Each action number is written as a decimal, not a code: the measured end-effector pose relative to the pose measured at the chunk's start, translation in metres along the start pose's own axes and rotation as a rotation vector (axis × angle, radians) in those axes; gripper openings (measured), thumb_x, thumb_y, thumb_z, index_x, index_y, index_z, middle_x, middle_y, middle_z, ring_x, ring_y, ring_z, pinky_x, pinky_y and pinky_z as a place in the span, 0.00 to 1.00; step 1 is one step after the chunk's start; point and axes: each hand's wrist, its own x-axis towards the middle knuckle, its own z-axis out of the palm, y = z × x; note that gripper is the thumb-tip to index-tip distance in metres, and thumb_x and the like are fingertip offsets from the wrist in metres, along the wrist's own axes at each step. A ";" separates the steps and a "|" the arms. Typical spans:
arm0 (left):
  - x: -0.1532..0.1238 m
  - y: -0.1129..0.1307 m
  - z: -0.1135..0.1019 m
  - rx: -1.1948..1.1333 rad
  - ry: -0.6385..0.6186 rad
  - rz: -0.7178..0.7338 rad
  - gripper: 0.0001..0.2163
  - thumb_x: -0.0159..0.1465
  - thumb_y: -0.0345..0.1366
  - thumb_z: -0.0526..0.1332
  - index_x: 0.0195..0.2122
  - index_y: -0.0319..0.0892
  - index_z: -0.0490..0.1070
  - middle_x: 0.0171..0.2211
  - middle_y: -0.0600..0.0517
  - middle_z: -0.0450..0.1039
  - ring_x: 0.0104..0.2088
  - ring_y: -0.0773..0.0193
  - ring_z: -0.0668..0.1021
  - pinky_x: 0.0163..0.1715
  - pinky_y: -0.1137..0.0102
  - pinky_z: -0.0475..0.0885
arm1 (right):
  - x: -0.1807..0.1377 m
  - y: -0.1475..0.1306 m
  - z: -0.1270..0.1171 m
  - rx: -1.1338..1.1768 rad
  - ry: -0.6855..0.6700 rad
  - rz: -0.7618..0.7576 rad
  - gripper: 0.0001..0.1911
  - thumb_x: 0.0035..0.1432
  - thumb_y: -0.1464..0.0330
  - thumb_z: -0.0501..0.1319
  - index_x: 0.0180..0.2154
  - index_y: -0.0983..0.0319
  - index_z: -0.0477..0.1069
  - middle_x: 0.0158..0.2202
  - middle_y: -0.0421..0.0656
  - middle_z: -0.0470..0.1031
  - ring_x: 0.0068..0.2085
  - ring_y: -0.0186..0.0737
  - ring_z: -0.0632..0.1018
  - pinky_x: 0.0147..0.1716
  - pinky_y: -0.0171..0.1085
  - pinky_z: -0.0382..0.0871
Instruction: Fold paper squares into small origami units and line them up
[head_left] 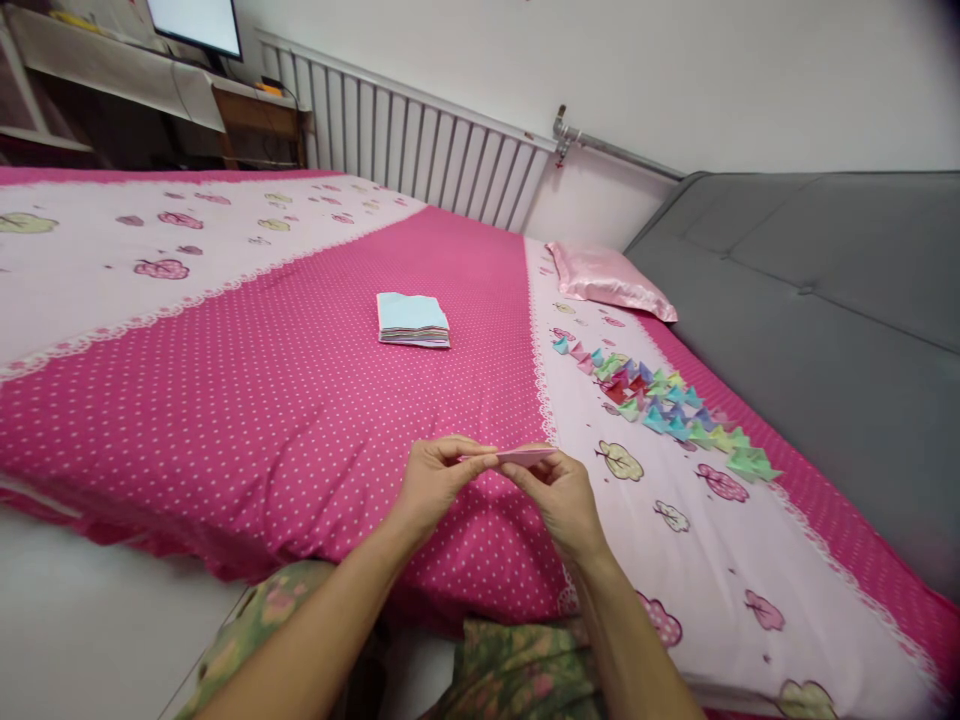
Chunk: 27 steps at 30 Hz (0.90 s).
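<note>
My left hand (439, 478) and my right hand (559, 493) meet above the near edge of the bed, both pinching a small pink sheet of paper (525, 456) held flat between the fingertips. The left fingers grip its left end, the right fingers its right end. Farther out on the pink dotted bedspread (300, 380) lies a stack of coloured paper squares (412, 320) with a light blue sheet on top. To the right, a row of several folded paper pieces (660, 405) in red, blue, green and pink lies on the pale strip of the cover.
A pink satin pillow (611, 280) lies by the grey padded headboard (825, 300) at the right. A white radiator (420, 150) lines the far wall, with a desk and monitor (195, 25) at the top left. My patterned trousers (517, 670) show below.
</note>
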 end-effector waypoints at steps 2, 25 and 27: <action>0.000 -0.001 0.000 -0.046 0.022 -0.038 0.05 0.47 0.35 0.67 0.25 0.40 0.76 0.23 0.52 0.74 0.24 0.70 0.72 0.26 0.75 0.66 | 0.001 0.002 0.000 -0.020 -0.008 0.028 0.08 0.44 0.66 0.66 0.29 0.62 0.73 0.28 0.42 0.77 0.32 0.37 0.76 0.35 0.37 0.67; -0.002 -0.006 0.004 0.312 -0.170 0.077 0.17 0.60 0.45 0.50 0.19 0.39 0.58 0.18 0.58 0.49 0.20 0.72 0.57 0.20 0.74 0.52 | 0.001 0.001 -0.002 -0.249 -0.183 -0.033 0.17 0.55 0.59 0.56 0.19 0.62 0.61 0.16 0.34 0.59 0.20 0.30 0.62 0.22 0.31 0.56; -0.002 -0.006 0.004 0.290 -0.167 0.078 0.18 0.60 0.45 0.51 0.18 0.40 0.57 0.18 0.58 0.49 0.20 0.72 0.57 0.20 0.74 0.52 | 0.000 -0.001 -0.002 -0.260 -0.167 -0.049 0.18 0.55 0.60 0.56 0.18 0.62 0.61 0.16 0.34 0.58 0.20 0.29 0.62 0.21 0.31 0.55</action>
